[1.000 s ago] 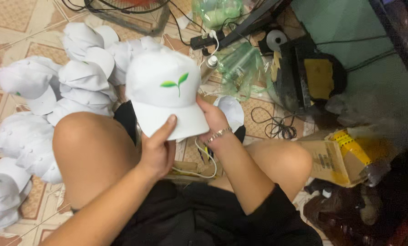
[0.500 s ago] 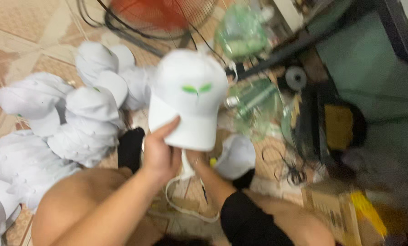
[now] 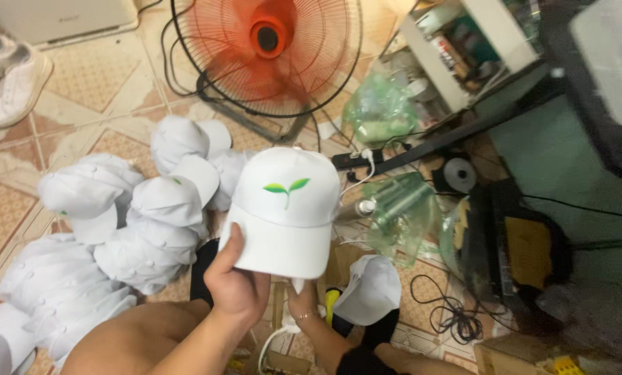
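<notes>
A white cap [image 3: 284, 208] with a green leaf emblem on its front is held up in front of me, brim toward me. My left hand [image 3: 236, 285] grips the left side of the brim, thumb on top. Under the brim, my right hand [image 3: 304, 309] is mostly hidden and seems to hold the cap from below; a ring shows on one finger. To the left, a pile of white caps [image 3: 127, 232] lies on the tiled floor. Another white cap [image 3: 370, 292] rests by my knee.
An orange floor fan [image 3: 269, 48] stands ahead. Clear plastic bags [image 3: 394, 208], a power strip with cables [image 3: 356, 160], a tape roll [image 3: 458, 173] and a black box [image 3: 516, 250] crowd the right. White shoes [image 3: 15, 83] lie far left. Cardboard lies under my legs.
The view has tilted upward, bringing the fan into sight. The cap stays in both hands, held slightly farther out and more level.
</notes>
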